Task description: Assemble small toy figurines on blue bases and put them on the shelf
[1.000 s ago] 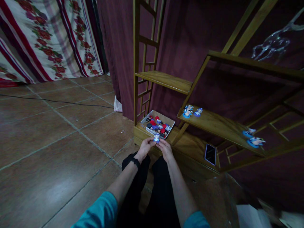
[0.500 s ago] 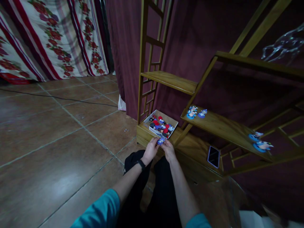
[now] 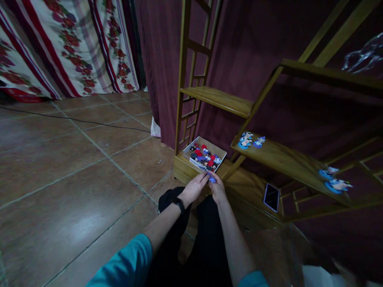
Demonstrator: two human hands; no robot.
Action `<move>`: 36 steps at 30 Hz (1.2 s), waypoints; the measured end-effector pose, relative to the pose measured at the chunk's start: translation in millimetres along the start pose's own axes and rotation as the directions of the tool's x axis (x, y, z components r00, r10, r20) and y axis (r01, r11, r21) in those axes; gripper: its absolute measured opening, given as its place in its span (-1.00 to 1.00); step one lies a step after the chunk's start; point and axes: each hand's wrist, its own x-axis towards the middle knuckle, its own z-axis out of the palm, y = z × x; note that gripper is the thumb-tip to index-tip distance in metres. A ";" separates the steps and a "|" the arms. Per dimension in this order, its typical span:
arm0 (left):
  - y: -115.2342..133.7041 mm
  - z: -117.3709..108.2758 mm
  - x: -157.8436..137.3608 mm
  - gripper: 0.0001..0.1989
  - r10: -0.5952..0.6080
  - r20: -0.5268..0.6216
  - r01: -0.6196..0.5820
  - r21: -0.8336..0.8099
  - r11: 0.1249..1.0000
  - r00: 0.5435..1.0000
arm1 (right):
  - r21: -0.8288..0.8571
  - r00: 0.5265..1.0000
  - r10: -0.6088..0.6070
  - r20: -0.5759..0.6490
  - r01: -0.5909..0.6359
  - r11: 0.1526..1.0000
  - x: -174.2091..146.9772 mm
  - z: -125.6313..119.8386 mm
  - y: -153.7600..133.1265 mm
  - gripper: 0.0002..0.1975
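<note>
Between my two hands is a small purple figurine (image 3: 212, 179), mostly covered by fingers. My left hand (image 3: 196, 187) reaches over it from the left, its fingertips pressed against it. Around its right side my right hand (image 3: 219, 189) is closed. Just beyond them sits a shallow cardboard box (image 3: 222, 151) full of small red, purple, white and black figurines. On the raised shelf to the right stand a pair of blue-based figurines (image 3: 245, 140) and a purple-based figurine (image 3: 259, 142). Two more blue-based figurines (image 3: 338, 185) are at that shelf's far right end.
A wooden shelf unit (image 3: 218, 101) with open lattice sides rises in front of me. On its low board lies a phone (image 3: 271, 197). A clear glass-like ornament (image 3: 365, 54) is at upper right. A black cable (image 3: 89, 121) crosses the tiled floor on the left.
Both hands have shifted slightly right with the purple figurine. My left hand has turned over it, so less of it shows. The camera view has moved a little.
</note>
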 end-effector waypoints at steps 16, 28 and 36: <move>-4.8 -4.4 5.2 -0.51 0.083 0.059 -0.089 0.113 0.990 0.995 | -0.009 0.997 -0.075 -0.010 0.075 0.997 -0.7 -6.1 3.7 -0.51; -4.1 -1.8 4.4 -0.47 0.038 0.054 -0.041 0.048 0.998 0.998 | -0.031 0.997 -0.076 -0.016 0.075 0.997 2.7 -5.3 7.2 -0.54; -8.1 1.6 7.5 -0.59 -0.136 -0.063 0.116 -0.248 0.962 0.989 | -0.011 0.999 0.001 0.036 0.000 1.000 4.3 -2.7 3.6 -0.53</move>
